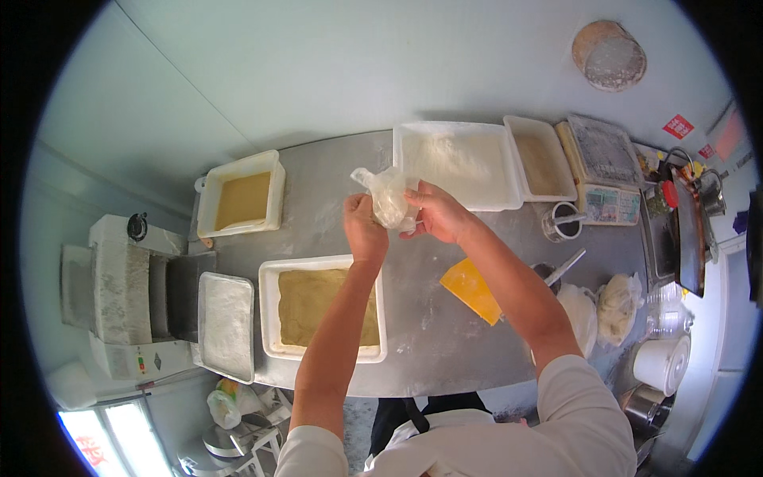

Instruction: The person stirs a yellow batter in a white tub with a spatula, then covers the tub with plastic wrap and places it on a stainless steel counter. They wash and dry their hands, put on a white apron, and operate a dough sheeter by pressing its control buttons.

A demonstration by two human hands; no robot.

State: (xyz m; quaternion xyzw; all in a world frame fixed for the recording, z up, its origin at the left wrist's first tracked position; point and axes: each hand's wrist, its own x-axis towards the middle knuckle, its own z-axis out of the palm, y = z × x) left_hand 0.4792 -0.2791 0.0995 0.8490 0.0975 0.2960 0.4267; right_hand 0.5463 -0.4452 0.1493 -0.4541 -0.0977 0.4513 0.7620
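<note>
Both my hands hold a translucent plastic bag (390,200) above the steel worktable (411,334). My left hand (363,226) grips it at the lower left with curled fingers. On its right side, the fingers and thumb of my right hand (440,210) pinch the plastic. The bag looks bunched up, and what is in it is hard to tell. Below my left forearm sits a white tub (271,334) with a brownish-yellow slab (316,298) in it. A yellow scraper (471,289) lies flat on the table, partly hidden by my right forearm.
A large white tub of flour (459,161) and a narrower tub (542,164) stand at the back. Another slab-filled tub (274,220) is at the back left. A flour-dusted tray (226,328) lies beside a machine (122,280). Tied plastic bags (617,307) and a metal mug (563,220) stand right.
</note>
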